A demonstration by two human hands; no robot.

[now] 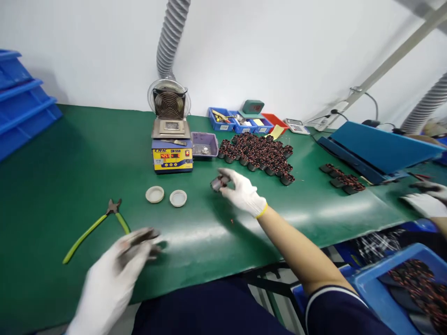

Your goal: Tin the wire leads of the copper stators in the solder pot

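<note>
My right hand point(240, 191), in a white glove with darkened fingertips, grips a small dark cup-shaped coil part point(217, 183) above the table. Motion blur softens its details. At the lower left, my left hand point(118, 265), also gloved and blurred, has half-curled fingers apart with nothing visible between them. Just beyond it lie green-handled cutting pliers point(91, 231), jaws pointing away. Two small round dishes point(154, 194) point(178, 198) sit between my hands. Behind them stands a blue and yellow solder pot point(172, 156) with a lit display.
Many coil parts with copper wires point(258, 153) are grouped beyond my right hand. A purple tray point(205, 144) adjoins the solder pot. Small blue bins point(222, 122) line the wall. At far right are a co-worker's gloved hand point(426, 203) and a blue crate point(366, 284) of parts.
</note>
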